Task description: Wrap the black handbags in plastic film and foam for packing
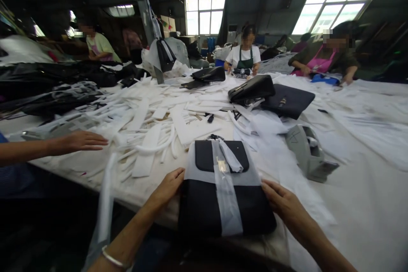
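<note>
White strips (145, 161) litter the worktable (372, 204) before windows (205, 21), left grip (168, 185) and right grip (283, 199) pinching a black bag (197, 208).

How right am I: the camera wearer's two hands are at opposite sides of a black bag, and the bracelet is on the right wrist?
Not quite: the head view shows the bracelet on the left, not the right. The left hand and right hand are indeed at opposite sides of the black bag.
</note>
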A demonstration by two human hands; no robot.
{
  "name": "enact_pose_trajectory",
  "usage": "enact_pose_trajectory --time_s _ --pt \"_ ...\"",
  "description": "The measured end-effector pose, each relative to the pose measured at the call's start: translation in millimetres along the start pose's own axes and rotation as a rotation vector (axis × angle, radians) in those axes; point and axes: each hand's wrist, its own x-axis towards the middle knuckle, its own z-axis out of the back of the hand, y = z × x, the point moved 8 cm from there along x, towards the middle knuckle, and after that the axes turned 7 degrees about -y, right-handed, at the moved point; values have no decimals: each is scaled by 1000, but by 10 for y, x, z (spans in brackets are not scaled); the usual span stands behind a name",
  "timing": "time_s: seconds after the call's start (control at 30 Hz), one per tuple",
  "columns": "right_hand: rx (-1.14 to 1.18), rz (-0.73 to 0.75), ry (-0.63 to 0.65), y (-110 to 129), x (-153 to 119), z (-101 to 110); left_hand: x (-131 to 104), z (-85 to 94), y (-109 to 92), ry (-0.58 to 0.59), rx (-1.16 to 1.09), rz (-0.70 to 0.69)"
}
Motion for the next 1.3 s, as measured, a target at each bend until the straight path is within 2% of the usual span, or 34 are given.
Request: enact_pose_trajectory --time_s 0.1,0.2,0.3,0.4,0.53,0.63,0.73,0.83,0.97,1.1,1.17,1.3 --pt "82 5 61 -23 21 41 -159 186 -33 -107 90 -42" --pt "13 61 29 -13 11 125 -511 299 -162 -259 301 -268" --pt "-64 174 -28 47 -62 164 -836 163 -184 -280 482 -476" --pt "-147 226 -112 42 -151 216 -955 38 -66 -313 613 -549" --pt "-256 217 -59 -60 -189 208 -904 16 26 -358 674 -597" --pt "-222 191 -23 -102 -185 173 -796 74 -11 -391 662 -627" --pt "-237 245 -49 -30 -198 108 -684 106 -80 -409 636 -664" --pt "-200 278 -72 23 -206 36 -603 124 -70 -420 581 -601" --pt "-152 255 -95 -46 -199 20 -619 86 51 -377 441 -445" --pt "-166 302 -105 -118 -232 4 -681 64 116 -425 380 -438" --pt "-169 289 -140 -169 -247 -19 -669 54 125 -449 414 -484" --pt "-243 298 -326 -187 -307 -45 -626 45 69 -531 530 -607"
